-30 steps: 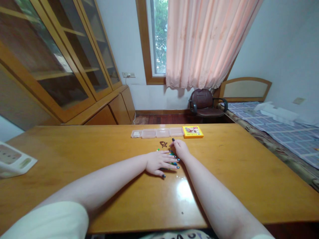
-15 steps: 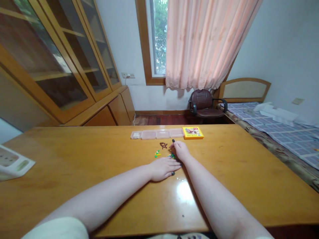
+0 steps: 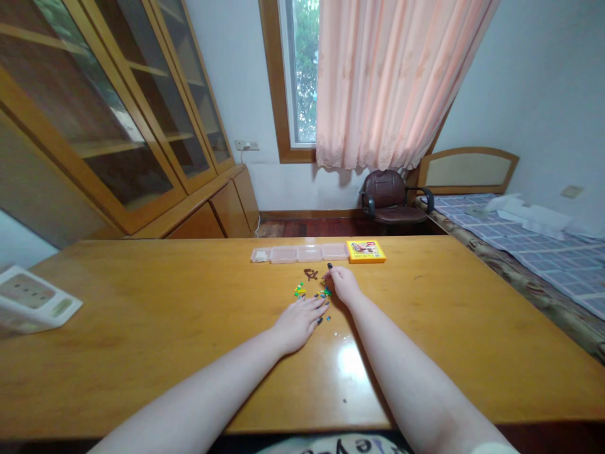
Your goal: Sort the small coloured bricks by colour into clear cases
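Note:
My left hand (image 3: 299,323) lies open and flat on the wooden table (image 3: 227,328), fingers spread, the fingertips beside small loose toy-brick pieces. My right hand (image 3: 345,285) rests on its side at the right of these pieces. Its fingers are curled in, and whatever they hold is hidden. A mixed cluster of blue, green and white pieces (image 3: 325,292) sits between the hands. To its left is a group of green and yellow pieces (image 3: 300,291). Farther back are brown pieces (image 3: 311,274). One small blue piece (image 3: 328,318) lies alone near my left thumb.
Behind the pieces stands a row of clear plastic trays (image 3: 309,253), with a yellow box (image 3: 366,251) at its right end. A white device (image 3: 35,299) stands at the table's left. Beyond the table are a brown armchair (image 3: 390,195) and a bed (image 3: 534,239).
My left hand has drawn back a little to the left and spread its fingers, uncovering more coloured pieces. My right hand stays nearly where it was. The camera view has shifted slightly.

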A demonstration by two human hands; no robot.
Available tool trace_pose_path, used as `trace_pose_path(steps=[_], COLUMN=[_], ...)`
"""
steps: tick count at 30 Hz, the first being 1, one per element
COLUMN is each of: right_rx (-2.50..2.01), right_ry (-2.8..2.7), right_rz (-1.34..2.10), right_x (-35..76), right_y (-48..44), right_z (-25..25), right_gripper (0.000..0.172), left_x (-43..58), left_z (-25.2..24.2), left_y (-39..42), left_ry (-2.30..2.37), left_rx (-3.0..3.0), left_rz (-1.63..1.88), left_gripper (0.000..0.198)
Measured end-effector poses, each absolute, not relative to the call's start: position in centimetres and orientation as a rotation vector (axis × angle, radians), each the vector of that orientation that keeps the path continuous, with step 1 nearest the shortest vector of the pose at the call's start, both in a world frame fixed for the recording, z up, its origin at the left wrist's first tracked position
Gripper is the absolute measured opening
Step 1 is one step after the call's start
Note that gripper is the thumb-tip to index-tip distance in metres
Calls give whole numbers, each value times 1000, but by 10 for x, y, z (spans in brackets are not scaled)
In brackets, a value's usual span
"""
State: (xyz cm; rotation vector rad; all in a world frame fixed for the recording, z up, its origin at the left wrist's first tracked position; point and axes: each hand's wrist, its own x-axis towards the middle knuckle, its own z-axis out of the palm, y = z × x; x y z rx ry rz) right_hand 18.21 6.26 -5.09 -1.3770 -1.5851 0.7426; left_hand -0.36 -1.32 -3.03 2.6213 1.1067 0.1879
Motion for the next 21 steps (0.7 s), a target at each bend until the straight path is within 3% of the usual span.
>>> trace_pose_path(steps=[9, 21], right_rx=[-1412, -1445], right_ry=[-1596, -1645], right_rz=[706, 682], right_x=[180, 178], right_y=[61, 62], right_z=[-48, -47], right_gripper=[40, 38], left_x=[-50, -76], left_z=[-34, -39], left_y=[-17, 51], left_ry=[1445, 1760], left_rx=[2549, 2452], left_rz=[246, 297], left_gripper=[45, 48])
